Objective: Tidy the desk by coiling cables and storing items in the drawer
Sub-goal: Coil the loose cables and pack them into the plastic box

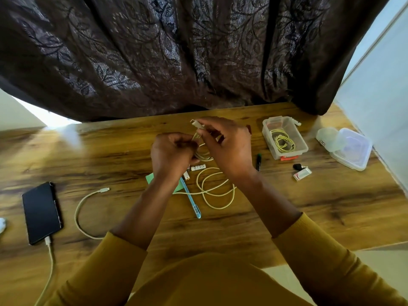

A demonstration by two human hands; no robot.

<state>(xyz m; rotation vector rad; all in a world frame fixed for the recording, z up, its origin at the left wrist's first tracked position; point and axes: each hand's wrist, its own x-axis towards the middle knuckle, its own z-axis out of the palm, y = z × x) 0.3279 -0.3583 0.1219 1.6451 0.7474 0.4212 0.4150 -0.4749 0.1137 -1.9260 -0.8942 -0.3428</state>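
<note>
Head view looks down on a wooden desk [287,206] with a dark leaf-patterned curtain [176,51] hanging behind it. Both hands are raised just above the middle of the desk, working one pale cable [202,154]. The left hand [171,154] has its fingers curled round a small bundle of loops of that cable. The right hand [227,142] pinches the cable near its plug [194,122], which sticks out past the fingertips toward the curtain. Both arms wear mustard sleeves [326,257].

Under the hands, a second cable [217,187] lies on the desk in loose loops, its tail running under the left forearm. Beside it lie a blue pen [192,202], a green paper [152,178] partly hidden by the left wrist, and a small white adapter [198,167]. At the left a black phone [41,213] lies flat with a charging cable [49,261] plugged into its near end; another short cable [81,208] curves just beside it.

To the right, an open clear box [268,138] holds a coiled yellowish cable [283,141]. Near it are a dark marker [258,161], a small black item [298,166], a small white and red item [302,173], and a lidded clear container [353,151] at the desk's right edge.
</note>
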